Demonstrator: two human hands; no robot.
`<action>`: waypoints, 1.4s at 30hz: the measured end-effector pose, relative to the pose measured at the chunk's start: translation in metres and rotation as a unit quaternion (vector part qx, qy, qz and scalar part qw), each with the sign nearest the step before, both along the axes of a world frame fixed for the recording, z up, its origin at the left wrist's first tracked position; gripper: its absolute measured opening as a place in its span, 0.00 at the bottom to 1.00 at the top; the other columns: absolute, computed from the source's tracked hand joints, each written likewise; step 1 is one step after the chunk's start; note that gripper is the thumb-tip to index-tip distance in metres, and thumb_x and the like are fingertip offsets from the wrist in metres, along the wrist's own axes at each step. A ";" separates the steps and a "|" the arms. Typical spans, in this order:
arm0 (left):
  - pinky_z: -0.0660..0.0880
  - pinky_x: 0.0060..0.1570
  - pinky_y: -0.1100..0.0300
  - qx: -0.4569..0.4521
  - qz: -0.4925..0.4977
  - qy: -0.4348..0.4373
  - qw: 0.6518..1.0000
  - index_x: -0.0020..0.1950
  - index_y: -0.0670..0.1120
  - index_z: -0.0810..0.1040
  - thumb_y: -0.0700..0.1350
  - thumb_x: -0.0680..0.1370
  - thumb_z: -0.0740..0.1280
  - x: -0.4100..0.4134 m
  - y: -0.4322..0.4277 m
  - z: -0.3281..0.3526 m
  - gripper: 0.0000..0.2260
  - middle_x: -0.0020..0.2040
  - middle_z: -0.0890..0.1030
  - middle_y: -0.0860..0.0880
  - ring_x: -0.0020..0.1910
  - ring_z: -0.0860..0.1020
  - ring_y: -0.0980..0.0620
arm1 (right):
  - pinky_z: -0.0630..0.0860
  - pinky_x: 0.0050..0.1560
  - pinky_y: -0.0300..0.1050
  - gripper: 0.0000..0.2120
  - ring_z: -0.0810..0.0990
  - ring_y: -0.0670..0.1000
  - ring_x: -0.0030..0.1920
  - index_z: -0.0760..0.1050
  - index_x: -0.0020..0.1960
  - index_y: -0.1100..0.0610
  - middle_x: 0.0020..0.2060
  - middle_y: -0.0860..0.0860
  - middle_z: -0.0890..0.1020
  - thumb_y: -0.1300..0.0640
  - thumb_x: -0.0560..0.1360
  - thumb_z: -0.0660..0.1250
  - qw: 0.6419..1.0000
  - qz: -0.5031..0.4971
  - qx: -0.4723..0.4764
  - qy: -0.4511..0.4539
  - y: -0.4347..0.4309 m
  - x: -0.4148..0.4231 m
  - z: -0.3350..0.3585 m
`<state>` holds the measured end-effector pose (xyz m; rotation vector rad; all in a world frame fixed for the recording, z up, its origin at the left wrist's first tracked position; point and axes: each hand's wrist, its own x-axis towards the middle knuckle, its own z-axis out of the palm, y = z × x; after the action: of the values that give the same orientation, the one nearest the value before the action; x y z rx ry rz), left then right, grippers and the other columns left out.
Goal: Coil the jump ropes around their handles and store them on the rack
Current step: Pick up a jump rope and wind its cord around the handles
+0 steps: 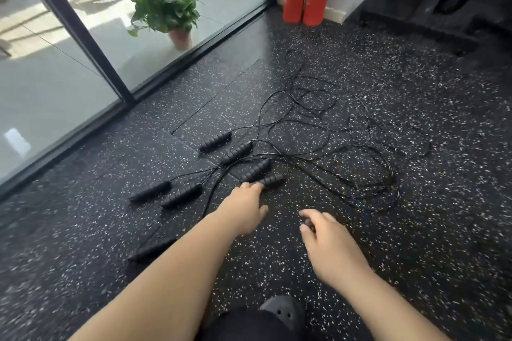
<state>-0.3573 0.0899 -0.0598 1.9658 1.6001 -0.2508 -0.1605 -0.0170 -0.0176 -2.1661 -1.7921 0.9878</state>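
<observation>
My outstretched, empty left hand (243, 209) touches the closest handle (274, 180), which slants away rightward; my loosely curled, empty right hand (328, 241) sits farther back.

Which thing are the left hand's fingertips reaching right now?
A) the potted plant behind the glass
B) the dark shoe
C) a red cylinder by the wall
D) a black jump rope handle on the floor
D: the left hand stretches forward with its fingertips at the near end of a black handle lying on the speckled floor.
</observation>
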 end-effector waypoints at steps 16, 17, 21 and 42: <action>0.73 0.69 0.43 0.016 0.008 0.071 0.997 0.81 0.47 0.62 0.55 0.83 0.69 -0.011 0.034 -0.111 0.31 0.74 0.68 0.44 0.72 0.69 0.40 | 0.77 0.62 0.47 0.18 0.77 0.46 0.62 0.68 0.77 0.44 0.69 0.42 0.75 0.47 0.88 0.56 0.999 0.008 -0.045 -0.010 0.042 -0.018 -0.079; 0.73 0.69 0.44 0.025 0.006 0.076 0.997 0.82 0.47 0.61 0.56 0.82 0.69 -0.009 0.040 -0.118 0.32 0.75 0.67 0.44 0.72 0.69 0.40 | 0.77 0.62 0.47 0.18 0.77 0.46 0.62 0.68 0.78 0.44 0.69 0.42 0.74 0.47 0.88 0.56 0.999 0.009 -0.047 -0.008 0.046 -0.019 -0.085; 0.73 0.69 0.46 0.058 0.048 0.097 0.992 0.82 0.46 0.60 0.54 0.82 0.69 -0.015 0.058 -0.142 0.32 0.76 0.67 0.44 0.73 0.69 0.40 | 0.77 0.62 0.45 0.18 0.77 0.46 0.62 0.68 0.77 0.43 0.69 0.42 0.74 0.46 0.88 0.56 0.999 0.008 -0.052 -0.009 0.059 -0.019 -0.106; 0.73 0.59 0.50 0.014 0.092 0.244 0.965 0.64 0.49 0.72 0.54 0.87 0.63 -0.151 -0.026 -0.208 0.11 0.62 0.80 0.48 0.62 0.79 0.44 | 0.79 0.56 0.49 0.15 0.79 0.46 0.53 0.73 0.72 0.43 0.59 0.41 0.77 0.45 0.86 0.60 0.989 0.087 -0.105 0.065 0.067 -0.089 -0.152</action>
<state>-0.5081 0.0642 -0.2681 1.8483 2.0883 -0.6824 -0.2493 0.0495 -0.1700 -2.0282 -1.9166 1.3809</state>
